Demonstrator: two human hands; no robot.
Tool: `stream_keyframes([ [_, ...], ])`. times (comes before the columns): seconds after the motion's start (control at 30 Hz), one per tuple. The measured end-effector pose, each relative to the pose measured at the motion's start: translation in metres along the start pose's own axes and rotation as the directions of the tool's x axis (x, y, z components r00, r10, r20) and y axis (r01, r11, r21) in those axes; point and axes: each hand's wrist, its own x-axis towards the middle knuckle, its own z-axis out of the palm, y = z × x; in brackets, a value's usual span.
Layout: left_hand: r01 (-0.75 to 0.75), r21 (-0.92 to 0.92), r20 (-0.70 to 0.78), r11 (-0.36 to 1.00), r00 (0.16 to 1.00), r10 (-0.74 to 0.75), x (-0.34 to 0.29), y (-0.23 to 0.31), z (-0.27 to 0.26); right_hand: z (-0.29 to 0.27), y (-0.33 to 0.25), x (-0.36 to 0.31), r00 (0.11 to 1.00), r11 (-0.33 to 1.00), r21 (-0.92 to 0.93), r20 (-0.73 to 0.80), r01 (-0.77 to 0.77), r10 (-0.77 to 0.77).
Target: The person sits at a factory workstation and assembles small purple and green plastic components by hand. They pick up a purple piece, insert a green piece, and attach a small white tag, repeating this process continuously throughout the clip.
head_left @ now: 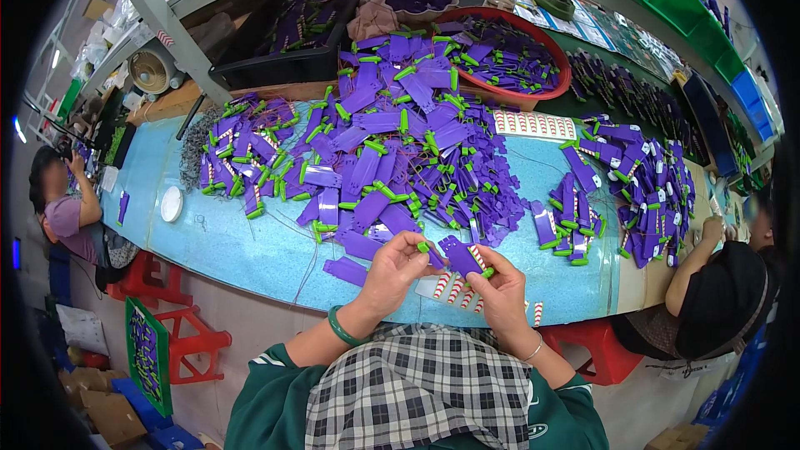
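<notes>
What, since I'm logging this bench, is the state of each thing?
Left hand: pinching a green-tipped piece
Right hand: gripping a purple part
Purple part: held, striped sticker on it
Red tub: open, heaped with green-ended parts
Sticker sheet: lying flat
Fan: upright; cannot tell whether running

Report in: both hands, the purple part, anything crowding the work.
Left hand pinching a small green-and-purple piece. Right hand holding the flat purple part, red-and-white strip showing. Crowding: striped sheet close by, purple pile just ahead.
</notes>
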Motion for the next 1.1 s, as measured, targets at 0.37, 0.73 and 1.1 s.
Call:
stream_keyframes([
  [0.37,0.031,0.42,0.074,0.907,0.995,-0.068,-0.005,-0.002,0.004,0.001,0.005,-0.003,0.993,0.968,-0.235,0.059,-0.085,0.101],
  [0.73,0.113,0.321,0.072,0.94,0.987,-0.143,-0.009,0.0,0.014,-0.007,0.004,0.013,0.934,0.938,-0.028,0.093,-0.344,0.345],
  [1.1,0.067,0.101,0.008,0.993,0.998,-0.068,-0.004,0.004,0.011,-0.012,-0.012,-0.004,0.991,0.934,-0.333,0.015,0.129,-0.132],
])
